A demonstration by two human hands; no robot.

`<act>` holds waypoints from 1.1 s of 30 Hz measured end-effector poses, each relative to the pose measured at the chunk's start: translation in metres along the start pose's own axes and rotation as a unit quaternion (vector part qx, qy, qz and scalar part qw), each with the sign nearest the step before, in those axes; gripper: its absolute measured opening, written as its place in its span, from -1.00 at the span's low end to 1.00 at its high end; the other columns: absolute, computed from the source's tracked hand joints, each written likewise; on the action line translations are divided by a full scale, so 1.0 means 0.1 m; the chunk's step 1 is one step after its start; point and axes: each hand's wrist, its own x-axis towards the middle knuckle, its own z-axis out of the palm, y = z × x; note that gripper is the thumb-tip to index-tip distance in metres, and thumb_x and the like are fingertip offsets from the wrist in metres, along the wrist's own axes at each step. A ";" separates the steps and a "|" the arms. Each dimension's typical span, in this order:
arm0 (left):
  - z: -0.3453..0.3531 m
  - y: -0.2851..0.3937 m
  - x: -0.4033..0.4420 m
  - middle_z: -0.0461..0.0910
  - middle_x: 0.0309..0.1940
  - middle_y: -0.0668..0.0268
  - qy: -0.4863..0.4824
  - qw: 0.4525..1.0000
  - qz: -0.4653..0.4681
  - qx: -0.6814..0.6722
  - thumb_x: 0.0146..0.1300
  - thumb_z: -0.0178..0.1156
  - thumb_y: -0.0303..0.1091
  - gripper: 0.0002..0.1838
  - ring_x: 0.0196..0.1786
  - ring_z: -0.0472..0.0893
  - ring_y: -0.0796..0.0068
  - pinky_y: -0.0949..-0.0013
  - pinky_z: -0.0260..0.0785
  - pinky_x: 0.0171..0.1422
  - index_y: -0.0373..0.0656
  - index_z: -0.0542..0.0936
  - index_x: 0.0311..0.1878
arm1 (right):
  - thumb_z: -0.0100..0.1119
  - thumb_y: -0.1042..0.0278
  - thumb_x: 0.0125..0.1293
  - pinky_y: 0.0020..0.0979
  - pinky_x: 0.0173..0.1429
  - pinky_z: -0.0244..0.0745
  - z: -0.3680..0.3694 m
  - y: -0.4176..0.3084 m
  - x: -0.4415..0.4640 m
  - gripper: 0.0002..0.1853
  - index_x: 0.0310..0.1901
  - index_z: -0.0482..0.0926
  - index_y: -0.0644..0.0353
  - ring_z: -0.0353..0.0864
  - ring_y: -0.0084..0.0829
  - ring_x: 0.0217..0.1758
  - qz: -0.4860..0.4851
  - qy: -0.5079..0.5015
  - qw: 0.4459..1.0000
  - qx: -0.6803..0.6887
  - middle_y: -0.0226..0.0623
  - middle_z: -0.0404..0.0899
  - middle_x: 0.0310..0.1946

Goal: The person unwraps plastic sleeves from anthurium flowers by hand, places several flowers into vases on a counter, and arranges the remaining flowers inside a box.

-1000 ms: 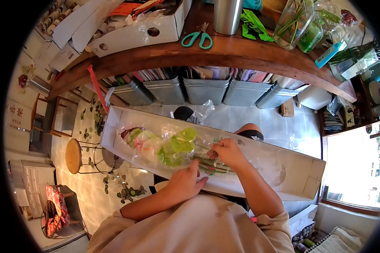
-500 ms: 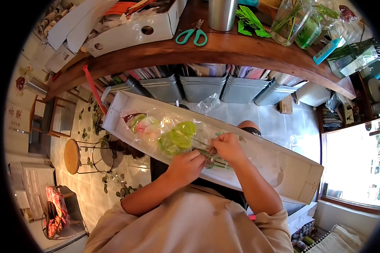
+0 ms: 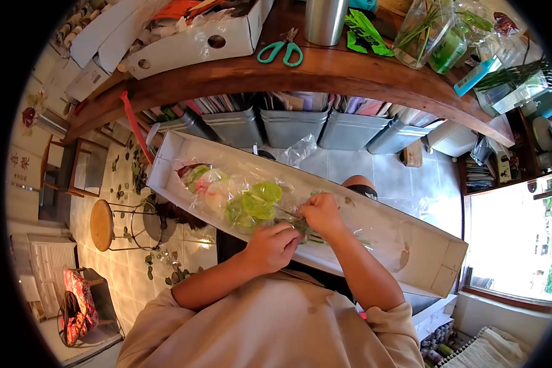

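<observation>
A long white cardboard box [image 3: 411, 245] lies at a slant across my lap. Inside its left half are flowers in clear plastic wrap: green anthuriums [image 3: 259, 201], a pink-and-white bloom [image 3: 212, 189] and a dark red one at the far end. Their green stems [image 3: 316, 237] run toward the box's middle. My right hand [image 3: 322, 214] is closed in a pinch on a thin stem just right of the green anthuriums. Beside it, lower left, my left hand [image 3: 271, 246] has curled fingers at the wrapped stems; whatever they grip is hidden.
Beyond the box, a wooden counter [image 3: 343, 67] carries teal-handled scissors [image 3: 282, 52], a steel tumbler [image 3: 323, 23], a glass vase [image 3: 416, 37] and a white carton [image 3: 196, 52]. Grey metal bins [image 3: 294, 126] stand underneath. A round stool [image 3: 102, 225] and fallen leaves are at left.
My left hand has drawn slightly down, away from the stems. The right hand has shifted a little to the left, and the green anthuriums have moved slightly.
</observation>
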 end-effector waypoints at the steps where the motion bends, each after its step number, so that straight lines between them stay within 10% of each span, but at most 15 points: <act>1: 0.03 0.02 -0.01 0.60 -0.37 0.25 0.005 1.000 -0.021 -0.010 0.23 0.39 -0.51 -0.90 -0.43 0.64 0.11 0.17 0.51 -0.35 -0.17 0.67 -0.22 | 0.43 0.45 0.18 -0.34 -0.39 0.43 -0.01 0.02 0.01 -0.81 -0.46 0.72 0.42 0.54 -0.51 -0.50 -0.009 0.001 1.000 -0.008 -0.29 0.66 -0.57; 25: 0.05 0.12 0.02 0.67 0.19 0.14 -0.026 0.998 -0.044 0.046 0.28 0.26 -0.54 -0.82 -0.05 0.56 0.05 0.09 0.46 0.12 -0.21 0.52 -0.08 | 0.47 0.29 0.31 -0.41 -0.43 0.29 -0.32 -0.19 -0.11 -0.74 -0.39 0.67 0.31 0.43 -0.58 -0.49 0.065 -0.112 0.985 0.112 -0.38 0.61 -0.50; 33: 0.03 0.03 0.02 0.63 -0.15 0.13 -0.114 0.992 -0.025 0.040 0.28 0.26 -0.51 -0.85 -0.12 0.53 0.02 0.04 0.41 0.03 -0.17 0.49 -0.13 | 0.40 0.37 0.30 -0.40 -0.42 0.28 -0.23 -0.12 -0.08 -0.77 -0.45 0.67 0.34 0.41 -0.57 -0.48 0.036 -0.093 0.993 0.063 -0.41 0.58 -0.51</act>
